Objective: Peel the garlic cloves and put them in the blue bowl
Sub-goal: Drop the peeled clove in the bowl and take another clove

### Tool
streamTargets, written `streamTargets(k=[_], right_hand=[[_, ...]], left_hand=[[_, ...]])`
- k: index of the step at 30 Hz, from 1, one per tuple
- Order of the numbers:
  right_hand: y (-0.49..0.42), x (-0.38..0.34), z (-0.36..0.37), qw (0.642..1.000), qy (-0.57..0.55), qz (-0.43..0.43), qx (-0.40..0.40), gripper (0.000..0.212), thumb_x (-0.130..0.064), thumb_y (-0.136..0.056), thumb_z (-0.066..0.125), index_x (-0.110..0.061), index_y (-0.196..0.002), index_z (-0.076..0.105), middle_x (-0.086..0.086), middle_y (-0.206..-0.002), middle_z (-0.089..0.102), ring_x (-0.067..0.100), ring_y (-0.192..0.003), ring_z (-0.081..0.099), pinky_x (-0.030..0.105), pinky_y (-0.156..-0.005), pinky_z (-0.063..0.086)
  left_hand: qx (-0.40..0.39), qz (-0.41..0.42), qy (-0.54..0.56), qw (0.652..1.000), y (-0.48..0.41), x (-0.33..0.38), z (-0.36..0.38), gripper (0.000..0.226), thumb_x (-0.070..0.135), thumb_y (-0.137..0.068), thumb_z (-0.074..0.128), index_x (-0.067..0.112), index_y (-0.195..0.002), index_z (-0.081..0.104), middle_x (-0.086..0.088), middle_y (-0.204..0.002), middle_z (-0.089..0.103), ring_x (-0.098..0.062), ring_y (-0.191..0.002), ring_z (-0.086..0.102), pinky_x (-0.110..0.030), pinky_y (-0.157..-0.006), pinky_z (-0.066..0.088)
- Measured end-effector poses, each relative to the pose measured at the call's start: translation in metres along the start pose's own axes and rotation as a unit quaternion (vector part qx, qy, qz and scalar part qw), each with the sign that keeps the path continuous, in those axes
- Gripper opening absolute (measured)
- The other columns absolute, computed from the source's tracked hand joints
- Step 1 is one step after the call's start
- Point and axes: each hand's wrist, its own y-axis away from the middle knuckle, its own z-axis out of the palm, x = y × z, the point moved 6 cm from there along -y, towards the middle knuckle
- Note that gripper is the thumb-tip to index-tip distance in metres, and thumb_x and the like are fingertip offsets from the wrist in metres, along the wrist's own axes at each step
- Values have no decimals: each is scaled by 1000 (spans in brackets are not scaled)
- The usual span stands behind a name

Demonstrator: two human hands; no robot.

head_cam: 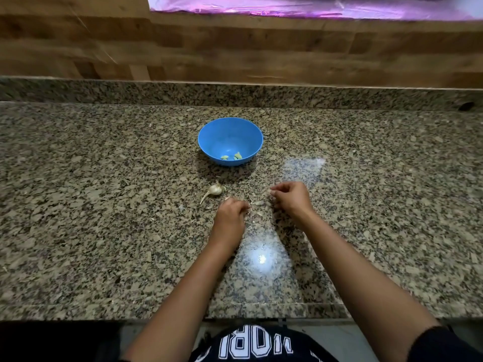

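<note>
Step in hand: peeling, between cloves. The blue bowl stands on the worktop and holds a few peeled cloves. The garlic bulb, partly stripped, lies just left of the left hand. Loose skin scraps lie between the hands.

Left hand: fingers curled down at the worktop; whether it grips anything cannot be told. Right hand: fingertips drawn together; contents cannot be told through the blur.

Next move likely calls for a fresh clove broken off the bulb: steady it with one hand, pry with the other.
</note>
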Motion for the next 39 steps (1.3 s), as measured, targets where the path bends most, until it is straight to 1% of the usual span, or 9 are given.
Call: streamTargets(k=[11,14,17,20,22,30,33,37,39], right_hand=[[-7,-4,-2,998,28,-46,29,25,-2,-95,46,-4,-116,58,1,-106,60,10,-74,60,11,-52,48],[15,-1,6,986,100,-130,15,32,-11,-96,45,-10,-128,51,3,-123,56,11,-89,59,19,-77,54],[43,11,36,949,223,-205,-86,52,-34,-97,42,-17,-145,28,0,-149,31,14,-136,31,35,-114,27],[50,22,64,862,422,-241,-142,77,-58,-93,21,-14,-149,-7,3,-156,-11,19,-145,-7,31,-114,-6],[45,19,75,833,468,-260,-137,80,-62,-90,10,-11,-148,-14,8,-154,-18,22,-143,-15,32,-111,-12],[41,-1,101,798,445,-352,-204,81,-62,-83,-6,-22,-149,17,0,-158,14,18,-145,8,38,-118,6],[53,-2,97,800,425,-353,-235,73,-58,-90,5,-19,-147,28,4,-154,25,22,-143,19,37,-118,15],[72,-5,81,808,404,-356,-237,44,-24,-97,45,-11,-138,43,8,-147,37,22,-135,33,30,-114,21],[75,-6,73,823,388,-353,-219,39,-17,-93,51,-10,-131,51,6,-137,47,19,-126,41,25,-110,27]], left_hand=[[18,30,10,999,4,-1,7,28,6,-96,47,6,-121,58,-5,-116,60,-16,-112,52,-23,-102,39],[37,13,40,998,17,-4,3,33,11,-97,47,9,-129,53,-4,-126,55,-15,-117,50,-26,-100,42],[57,-16,46,997,31,-14,-4,39,17,-98,45,13,-136,45,-1,-135,47,-11,-123,43,-23,-99,37],[71,-35,41,996,40,-27,-10,40,19,-98,44,14,-138,43,-2,-140,45,-14,-128,42,-26,-103,35],[74,-50,36,995,42,-34,-12,41,19,-98,43,14,-139,42,-2,-141,44,-14,-130,39,-24,-103,31],[76,-59,37,995,36,-38,-15,42,19,-99,41,9,-140,41,-7,-143,43,-19,-132,39,-31,-109,33],[72,-55,42,995,40,-36,-17,43,17,-98,42,9,-141,39,-7,-145,40,-19,-134,36,-31,-109,31],[34,-42,10,999,45,-39,-15,52,26,-97,44,15,-146,30,-1,-152,29,-16,-140,24,-37,-114,25],[4,-32,-27,999,46,-40,-11,57,35,-97,43,19,-149,22,2,-156,21,-14,-143,16,-39,-117,19]])
